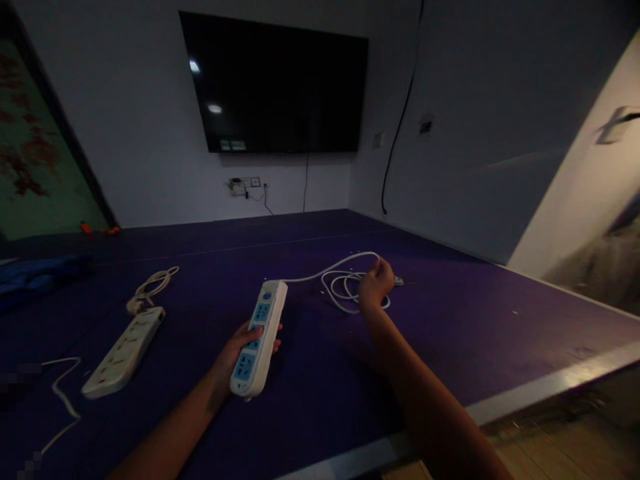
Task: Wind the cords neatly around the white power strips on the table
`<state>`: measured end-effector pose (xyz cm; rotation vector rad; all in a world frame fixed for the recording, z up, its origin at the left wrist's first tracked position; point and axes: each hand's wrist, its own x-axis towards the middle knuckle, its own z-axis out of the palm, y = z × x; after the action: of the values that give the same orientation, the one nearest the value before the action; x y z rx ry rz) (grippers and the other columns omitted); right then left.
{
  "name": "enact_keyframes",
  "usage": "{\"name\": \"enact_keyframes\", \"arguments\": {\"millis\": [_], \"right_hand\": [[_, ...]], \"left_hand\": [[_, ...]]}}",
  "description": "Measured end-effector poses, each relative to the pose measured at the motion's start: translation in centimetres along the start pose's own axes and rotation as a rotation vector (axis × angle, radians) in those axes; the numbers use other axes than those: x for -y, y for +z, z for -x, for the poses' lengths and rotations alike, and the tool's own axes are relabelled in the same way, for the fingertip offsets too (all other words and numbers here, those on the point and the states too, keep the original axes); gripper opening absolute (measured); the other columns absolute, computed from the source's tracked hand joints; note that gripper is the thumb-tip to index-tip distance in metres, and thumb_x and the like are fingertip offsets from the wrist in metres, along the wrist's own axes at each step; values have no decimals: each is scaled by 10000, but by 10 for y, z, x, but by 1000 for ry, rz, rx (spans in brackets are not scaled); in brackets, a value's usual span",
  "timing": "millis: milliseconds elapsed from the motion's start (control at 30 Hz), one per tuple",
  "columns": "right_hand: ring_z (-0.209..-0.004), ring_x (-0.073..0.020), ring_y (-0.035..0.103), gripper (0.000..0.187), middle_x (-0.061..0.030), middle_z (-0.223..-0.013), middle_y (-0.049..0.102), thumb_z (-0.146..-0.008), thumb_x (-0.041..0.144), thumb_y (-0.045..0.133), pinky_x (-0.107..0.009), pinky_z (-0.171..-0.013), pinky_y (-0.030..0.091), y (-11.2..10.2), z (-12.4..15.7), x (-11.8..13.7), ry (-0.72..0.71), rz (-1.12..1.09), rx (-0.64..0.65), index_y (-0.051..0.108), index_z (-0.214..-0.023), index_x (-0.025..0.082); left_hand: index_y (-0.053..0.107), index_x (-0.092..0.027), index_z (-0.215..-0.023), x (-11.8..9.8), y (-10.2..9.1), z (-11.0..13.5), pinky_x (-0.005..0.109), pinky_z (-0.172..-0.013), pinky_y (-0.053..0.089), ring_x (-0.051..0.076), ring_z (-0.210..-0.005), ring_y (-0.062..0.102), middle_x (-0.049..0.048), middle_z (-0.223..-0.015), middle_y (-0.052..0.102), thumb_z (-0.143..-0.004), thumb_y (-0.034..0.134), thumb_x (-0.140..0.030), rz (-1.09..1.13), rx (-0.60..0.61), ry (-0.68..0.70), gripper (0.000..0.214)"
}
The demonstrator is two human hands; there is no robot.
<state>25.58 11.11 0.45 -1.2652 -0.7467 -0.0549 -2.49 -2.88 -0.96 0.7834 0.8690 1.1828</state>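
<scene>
A white power strip with blue sockets (260, 337) lies lengthwise on the dark purple table (450, 313). My left hand (237, 350) is wrapped round its near half from underneath. Its white cord (345, 283) runs off to the right into a loose coil. My right hand (375, 283) reaches out over that coil with the fingers closed on a loop of the cord.
A second, all-white power strip (123, 353) with a bundled cord (150, 287) lies to the left. Another thin white cable (63, 400) trails at the near left. A blue cloth (35, 277) sits far left. A dark TV (280, 87) hangs on the wall. The table's pale edge (550, 383) runs near right.
</scene>
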Motion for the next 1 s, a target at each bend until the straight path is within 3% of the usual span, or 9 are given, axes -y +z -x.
{"name": "enact_keyframes", "arguments": {"millis": [200,433,633,700,800,1000], "right_hand": [[-807,-237,571,387,-147,-864,639,-859,339,308,-347,-758,405,-8,-19,-11,46,60,-130,621,-891,113],[-773,-224,586,392,-100,-801,633,-853,302,280,-336,-727,420,-10,-26,-31,158,38,-90,600,-987,120],[-742,-254,597,560,-126,-777,620,-907,384,95,-369,-665,444,-7,-26,-41,287,84,-90,572,-1019,113],[-754,-265,599,575,-136,-788,628,-909,399,89,-375,-663,442,-6,-24,-39,270,94,-64,570,-1033,110],[-788,-271,596,516,-139,-814,647,-896,417,188,-376,-697,435,-5,-21,-34,209,119,21,602,-993,125],[-941,-270,587,470,-156,-1017,658,-847,437,357,-359,-813,411,-1,-7,-21,9,164,236,639,-1032,109]], "left_hand": [[574,-122,-1012,8,-5,-2,281,-534,532,212,-602,670,119,-886,695,-552,782,-258,-83,265,-89,523],[574,-131,-1051,5,-4,9,255,-516,527,195,-594,669,108,-864,696,-573,753,-257,-108,467,-173,526],[591,-122,-1058,4,3,22,250,-509,524,198,-600,671,114,-850,702,-562,732,-194,-155,584,-309,521],[588,-126,-1069,6,2,19,263,-519,531,210,-612,676,120,-859,704,-559,738,-187,-159,570,-301,535],[596,-124,-1028,8,-2,8,279,-517,539,221,-604,677,126,-869,705,-548,767,-216,-123,458,-211,518],[612,-118,-960,2,3,-5,273,-561,558,199,-614,677,105,-871,712,-606,746,-189,-17,14,26,386]]}}
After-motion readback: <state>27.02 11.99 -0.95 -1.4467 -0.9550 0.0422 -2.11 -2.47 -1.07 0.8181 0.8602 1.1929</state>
